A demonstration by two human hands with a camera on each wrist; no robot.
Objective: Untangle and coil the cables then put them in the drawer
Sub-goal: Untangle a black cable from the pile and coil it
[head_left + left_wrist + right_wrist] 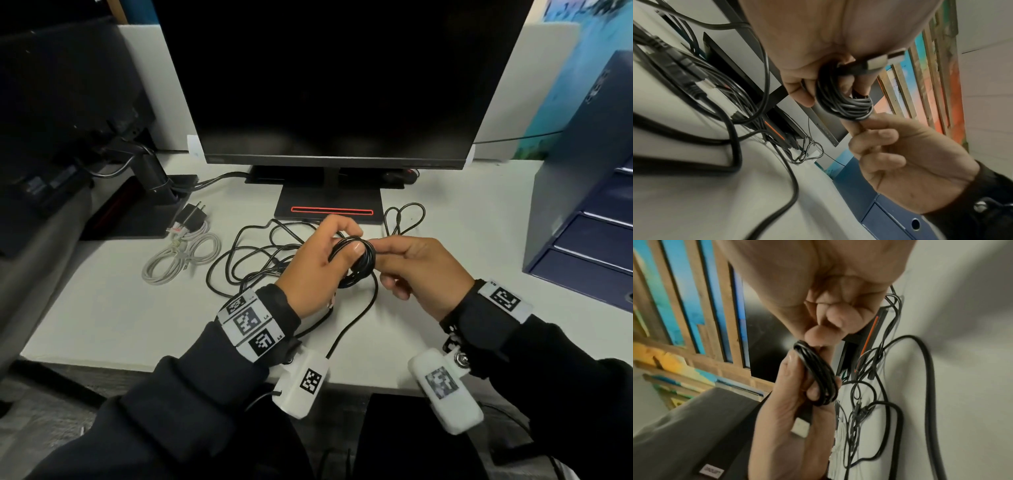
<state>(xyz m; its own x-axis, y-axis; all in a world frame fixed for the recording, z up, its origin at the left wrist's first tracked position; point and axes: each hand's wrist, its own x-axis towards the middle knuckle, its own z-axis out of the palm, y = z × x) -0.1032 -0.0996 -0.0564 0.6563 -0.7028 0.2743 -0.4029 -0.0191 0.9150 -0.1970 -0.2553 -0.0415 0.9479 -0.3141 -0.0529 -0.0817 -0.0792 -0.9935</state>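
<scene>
Above the desk (102,315), before the monitor (342,82), the left hand (308,270) grips a small black coil (363,260), fingers curled through its loops, thumb on top. The right hand (424,270) pinches the coil's far edge between thumb and forefinger. Its USB plug (800,426) lies against the left palm. More black cables (246,253) sprawl tangled on the desk; a white cable (181,257) lies coiled left. Blue drawers (589,219) stand right.
</scene>
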